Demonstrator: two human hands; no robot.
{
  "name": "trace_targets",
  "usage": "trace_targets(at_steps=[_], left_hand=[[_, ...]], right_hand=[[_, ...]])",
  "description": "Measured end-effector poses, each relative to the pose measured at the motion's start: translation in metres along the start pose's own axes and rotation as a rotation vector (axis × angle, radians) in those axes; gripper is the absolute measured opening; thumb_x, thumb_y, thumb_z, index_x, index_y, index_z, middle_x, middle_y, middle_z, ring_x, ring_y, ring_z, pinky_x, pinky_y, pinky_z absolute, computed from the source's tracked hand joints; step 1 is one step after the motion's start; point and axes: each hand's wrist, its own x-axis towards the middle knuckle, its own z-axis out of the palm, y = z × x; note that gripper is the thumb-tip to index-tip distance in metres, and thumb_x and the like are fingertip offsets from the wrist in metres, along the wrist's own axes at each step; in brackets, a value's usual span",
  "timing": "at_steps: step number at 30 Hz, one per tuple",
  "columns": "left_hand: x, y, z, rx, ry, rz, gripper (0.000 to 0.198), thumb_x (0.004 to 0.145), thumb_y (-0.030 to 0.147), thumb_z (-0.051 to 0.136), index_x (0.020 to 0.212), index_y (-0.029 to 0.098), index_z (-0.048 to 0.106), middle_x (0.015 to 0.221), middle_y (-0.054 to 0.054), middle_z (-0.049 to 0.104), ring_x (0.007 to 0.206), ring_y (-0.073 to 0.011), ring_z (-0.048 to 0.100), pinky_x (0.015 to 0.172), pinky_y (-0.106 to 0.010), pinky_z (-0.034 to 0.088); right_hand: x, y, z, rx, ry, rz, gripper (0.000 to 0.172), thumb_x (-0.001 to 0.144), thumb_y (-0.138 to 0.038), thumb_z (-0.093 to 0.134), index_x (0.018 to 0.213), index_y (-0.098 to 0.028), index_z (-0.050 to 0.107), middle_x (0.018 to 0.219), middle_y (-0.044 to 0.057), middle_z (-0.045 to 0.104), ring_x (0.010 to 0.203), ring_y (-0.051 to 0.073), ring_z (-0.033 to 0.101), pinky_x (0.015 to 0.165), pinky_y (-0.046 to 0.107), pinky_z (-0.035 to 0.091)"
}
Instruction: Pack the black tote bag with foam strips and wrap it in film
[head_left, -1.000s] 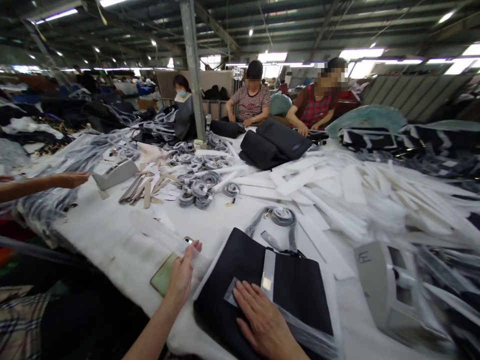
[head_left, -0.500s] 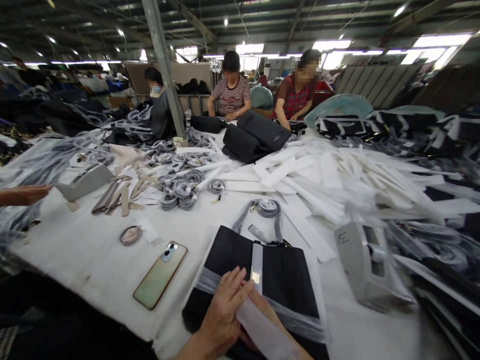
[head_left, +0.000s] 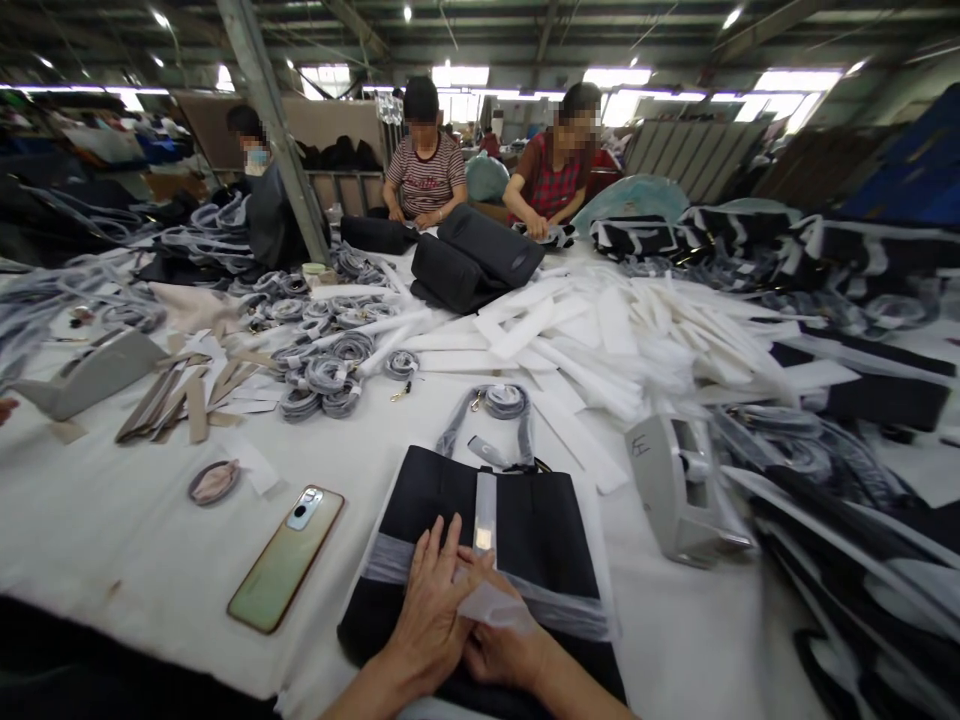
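Note:
A black handbag (head_left: pixel 555 530) lies flat at the lower middle, with a translucent band (head_left: pixel 559 607) across it and a pale strip (head_left: pixel 486 500) down its centre. My left hand (head_left: pixel 431 600) rests flat on the bag, its fingers spread over the band. Close against it, my right hand (head_left: pixel 506 640) has its fingers closed on a piece of translucent film (head_left: pixel 491 606) just below the strip's gold plate (head_left: pixel 484 538). A wrapped strap (head_left: pixel 506 402) curves above the bag's top edge.
A phone (head_left: pixel 286 560) and a small round dish (head_left: pixel 214 482) lie left. At right stands a grey tape dispenser (head_left: pixel 679 490); another dispenser (head_left: pixel 94 372) is far left. White foam strips (head_left: pixel 615 340) and coiled straps (head_left: pixel 326 375) cover the table's middle. Several people sit behind.
The view has swung right, so things sit further left. My left hand's fingers are more spread. The film by my right hand now shows as a shorter, bunched piece instead of a long strip.

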Motion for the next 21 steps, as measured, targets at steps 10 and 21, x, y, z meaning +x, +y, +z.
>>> trace_targets(at_steps=[10, 21], left_hand=[[0.001, 0.003, 0.008, 0.199, 0.057, 0.023, 0.067, 0.092, 0.045, 0.049, 0.149, 0.036, 0.015, 0.159, -0.015, 0.006, 0.141, -0.0405, 0.02, 0.104, -0.057, 0.031], [0.005, 0.014, 0.008, 0.268, 0.06, -0.029, 0.086, 0.078, 0.028, 0.07, 0.145, 0.047, 0.021, 0.158, -0.012, 0.012, 0.136, -0.0445, 0.028, 0.102, -0.059, 0.03]], right_hand=[[-0.019, -0.023, -0.072, 0.158, 0.263, 0.191, 0.034, 0.079, -0.004, 0.041, 0.093, -0.022, 0.067, 0.093, 0.007, 0.072, 0.098, 0.022, 0.067, 0.092, 0.039, 0.054], [-0.019, -0.042, -0.112, 0.835, 0.2, 1.105, 0.055, 0.077, -0.047, 0.061, 0.119, -0.012, 0.054, 0.072, 0.004, 0.067, 0.072, 0.023, 0.069, 0.056, 0.03, 0.053]])
